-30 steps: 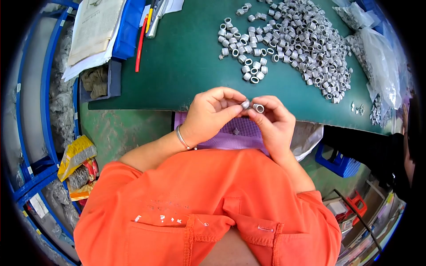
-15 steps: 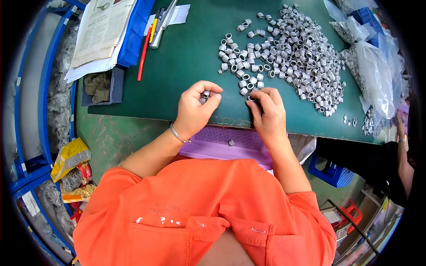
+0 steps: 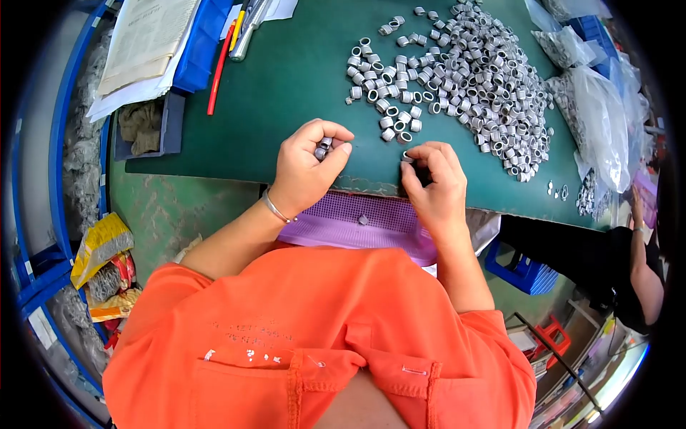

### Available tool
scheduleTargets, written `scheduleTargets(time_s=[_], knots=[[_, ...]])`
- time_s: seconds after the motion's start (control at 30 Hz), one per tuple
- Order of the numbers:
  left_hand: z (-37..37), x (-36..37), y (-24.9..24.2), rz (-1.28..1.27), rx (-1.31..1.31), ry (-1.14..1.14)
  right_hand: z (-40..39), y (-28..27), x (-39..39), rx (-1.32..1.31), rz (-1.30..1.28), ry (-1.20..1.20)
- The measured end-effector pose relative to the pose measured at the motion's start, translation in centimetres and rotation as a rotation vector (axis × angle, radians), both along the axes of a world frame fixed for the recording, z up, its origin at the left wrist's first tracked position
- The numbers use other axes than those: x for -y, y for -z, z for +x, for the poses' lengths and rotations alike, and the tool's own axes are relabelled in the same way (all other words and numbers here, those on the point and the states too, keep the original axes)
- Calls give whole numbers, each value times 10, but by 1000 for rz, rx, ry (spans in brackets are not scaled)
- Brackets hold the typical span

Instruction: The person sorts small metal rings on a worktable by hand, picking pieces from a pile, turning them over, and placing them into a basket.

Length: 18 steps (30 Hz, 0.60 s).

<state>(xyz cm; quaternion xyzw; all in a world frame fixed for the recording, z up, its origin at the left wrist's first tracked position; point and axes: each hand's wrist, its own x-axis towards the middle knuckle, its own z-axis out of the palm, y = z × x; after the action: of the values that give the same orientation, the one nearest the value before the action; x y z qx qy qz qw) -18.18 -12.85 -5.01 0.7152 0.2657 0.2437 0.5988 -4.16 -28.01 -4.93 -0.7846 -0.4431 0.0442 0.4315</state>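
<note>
Since a second ago, I log a parting: left hand (image 3: pixel 309 161) curled around metal rings (image 3: pixel 324 148), right hand (image 3: pixel 437 179) pinching a single ring (image 3: pixel 406 156), near side of tabletop (image 3: pixel 300 79); likely a fresh pickup.

Workshop, with metal rings (image 3: pixel 493 93) heaped on a green worktable (image 3: pixel 286 79), blue shelving (image 3: pixel 44 287) alongside.

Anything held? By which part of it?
Left hand: small metal rings, cupped inside; contact points hidden. Right hand: one metal ring, at the fingertips; which part is gripped can't be told.
</note>
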Motion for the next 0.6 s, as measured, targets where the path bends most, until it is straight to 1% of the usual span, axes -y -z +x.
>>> scheduleTargets(time_s=[0.07, 0.1, 0.13, 0.23, 0.27, 0.37, 0.4, 0.5, 0.53, 0.6], knots=[[1, 1, 1, 50, 1, 1, 5, -6, -4, -50, 8, -28], [1, 1, 1, 51, 2, -2, 9, -4, -8, 41, 31, -19], [1, 2, 1, 81, 8, -4, 10, -4, -13, 42, 32, -20], [1, 4, -1, 135, 16, -6, 13, -3, -22, 121, -87, 29], [2, 3, -1, 159, 18, -8, 14, -4, -23, 127, -79, 28], [1, 3, -2, 190, 14, -15, 14, -9, -24, -157, 2, 57], [1, 2, -2, 192, 22, -24, 15, -10, -21, -148, 4, 49], [2, 3, -2, 187, 7, -31, 20, -7, -5, -689, 205, -117], [2, 4, -2, 191, 10, -23, 21, -8, -1, -686, 195, -122], [1, 4, -2, 187, 11, -13, 22, -8, 6, -1291, 321, -108]])
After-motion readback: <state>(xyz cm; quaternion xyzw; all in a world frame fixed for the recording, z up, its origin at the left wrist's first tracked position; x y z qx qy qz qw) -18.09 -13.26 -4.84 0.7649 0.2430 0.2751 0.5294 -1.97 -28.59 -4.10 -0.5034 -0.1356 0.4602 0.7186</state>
